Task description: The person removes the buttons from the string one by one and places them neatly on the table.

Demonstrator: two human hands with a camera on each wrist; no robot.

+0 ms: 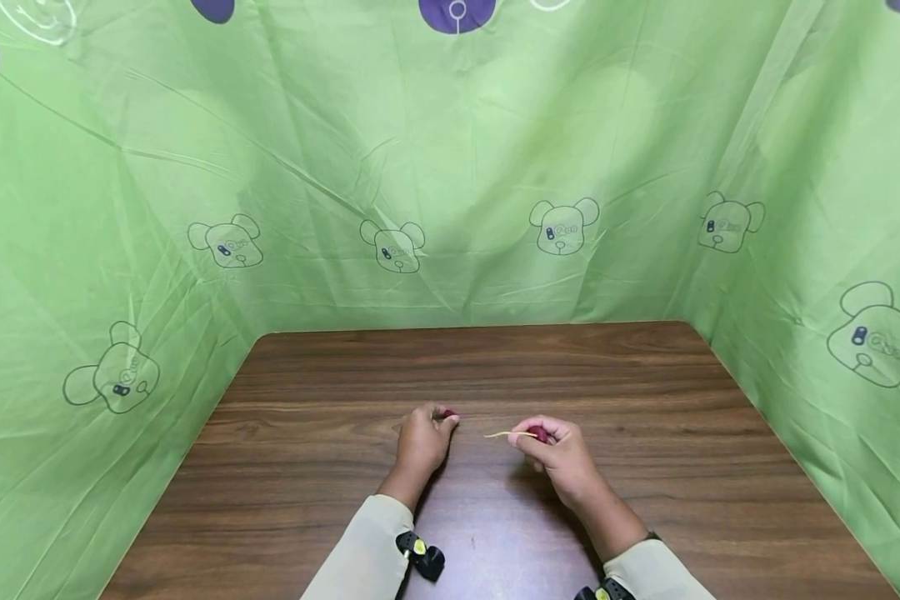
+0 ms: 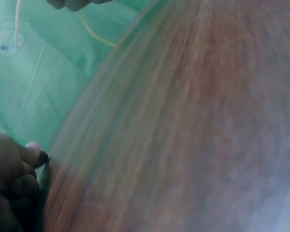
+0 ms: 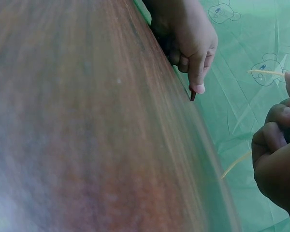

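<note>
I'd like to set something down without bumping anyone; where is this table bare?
Bare wood shows on the table left of the left hand, right of the right hand, and beyond both, up to the green cloth. The middle is crowded: the left pinches a dark-red piece, the right holds a dark-red object, and a yellow string pokes between the hands.

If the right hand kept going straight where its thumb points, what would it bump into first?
Probably the dark red piece pinched in the left hand, though relative height and depth are unclear.
</note>
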